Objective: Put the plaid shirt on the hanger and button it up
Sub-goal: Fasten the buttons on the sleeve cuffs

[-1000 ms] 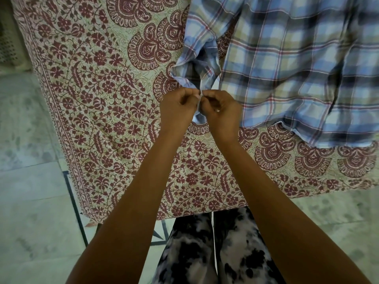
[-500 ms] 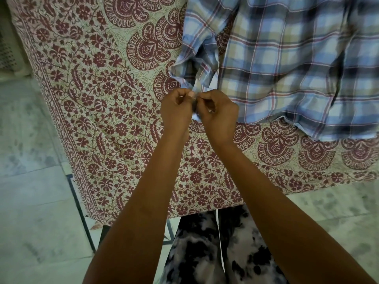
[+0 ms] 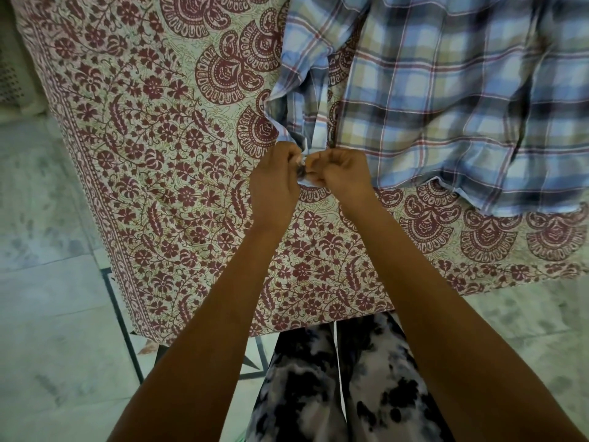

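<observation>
A blue, white and olive plaid shirt (image 3: 446, 100) lies spread over the upper right of the printed bedspread. One sleeve (image 3: 306, 78) runs down toward me, and its cuff end is gathered between my hands. My left hand (image 3: 274, 183) and my right hand (image 3: 341, 177) meet knuckle to knuckle at the cuff, and each pinches an edge of it with curled fingers. The fingertips and whatever button sits there are hidden between the hands. No hanger shows in the head view.
The maroon floral bedspread (image 3: 153, 161) covers a bed whose near edge hangs down in front of my legs (image 3: 334, 393). Pale marble floor (image 3: 47, 314) with a dark inlay line lies to the left and lower right. A pale perforated basket (image 3: 12, 81) stands at the far left.
Both hands have stayed together on the cuff, with only small finger shifts. The view has drifted slightly, so the shirt and hands sit a little differently in frame.
</observation>
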